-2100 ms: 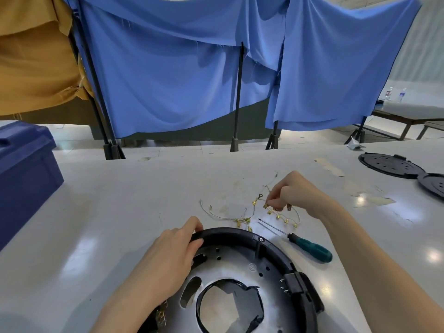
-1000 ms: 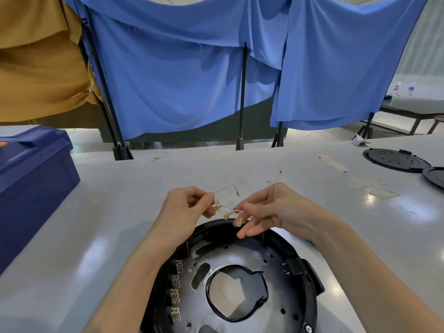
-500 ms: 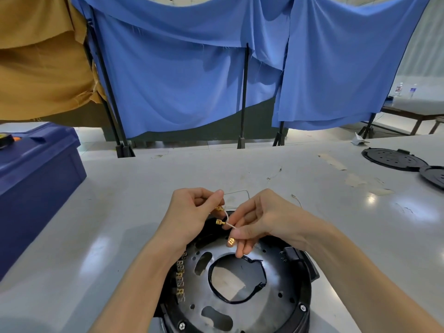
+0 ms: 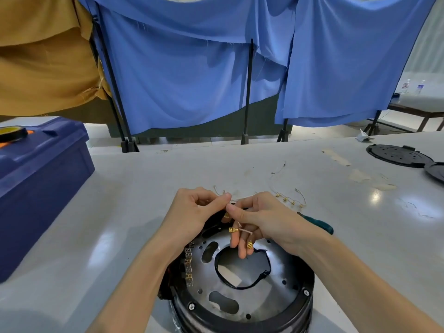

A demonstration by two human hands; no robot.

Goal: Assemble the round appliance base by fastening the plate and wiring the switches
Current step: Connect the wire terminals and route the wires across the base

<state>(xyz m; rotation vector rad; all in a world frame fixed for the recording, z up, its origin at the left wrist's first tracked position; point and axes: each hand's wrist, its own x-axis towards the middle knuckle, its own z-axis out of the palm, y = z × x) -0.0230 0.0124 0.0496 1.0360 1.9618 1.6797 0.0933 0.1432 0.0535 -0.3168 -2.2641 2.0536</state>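
Note:
The round black appliance base [image 4: 242, 306] lies on the white table in front of me, a metal plate [image 4: 276, 280] with a large centre hole fastened inside it. A row of switch terminals [image 4: 188, 266] runs along its left inner edge. Above the base's far rim, my left hand [image 4: 192, 216] and my right hand [image 4: 262, 221] pinch a thin wire with gold terminals [image 4: 236, 229] between thumb and forefinger. Two gold terminals dangle by my right fingers.
More wires with gold terminals [image 4: 289, 200] lie on the table behind my right hand. A green-handled screwdriver [image 4: 319, 224] lies partly hidden by my right wrist. A blue box [image 4: 40, 186] stands at left. Black round lids [image 4: 398, 156] sit at far right.
My right hand picked a wire from the table pile and brought it over the base. My left hand left the base rim and took hold of the wire too.

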